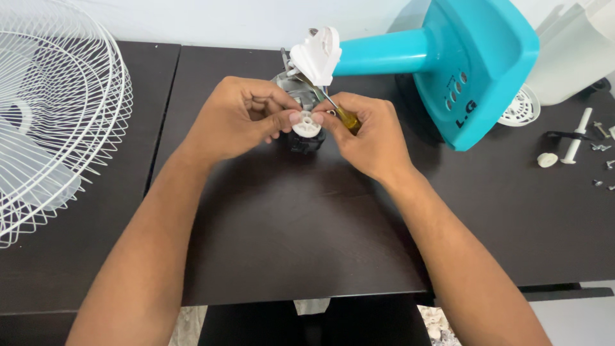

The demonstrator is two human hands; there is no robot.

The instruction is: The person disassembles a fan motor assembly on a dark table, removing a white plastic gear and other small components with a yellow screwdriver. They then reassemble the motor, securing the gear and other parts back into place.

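Between both hands sits a small round white plastic cap (307, 123) on the dark fan motor (301, 138); the left hand (240, 115) pinches it, the right hand (371, 131) clamps a yellow-handled screwdriver (343, 114) whose tip could slip and gouge a finger

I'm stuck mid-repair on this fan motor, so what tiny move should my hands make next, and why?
Probably steady the small white round part with the left hand and seat the screwdriver tip squarely before turning. The right hand holds the yellow-handled tool at a slant beside the motor, and both thumbs already press on that part.
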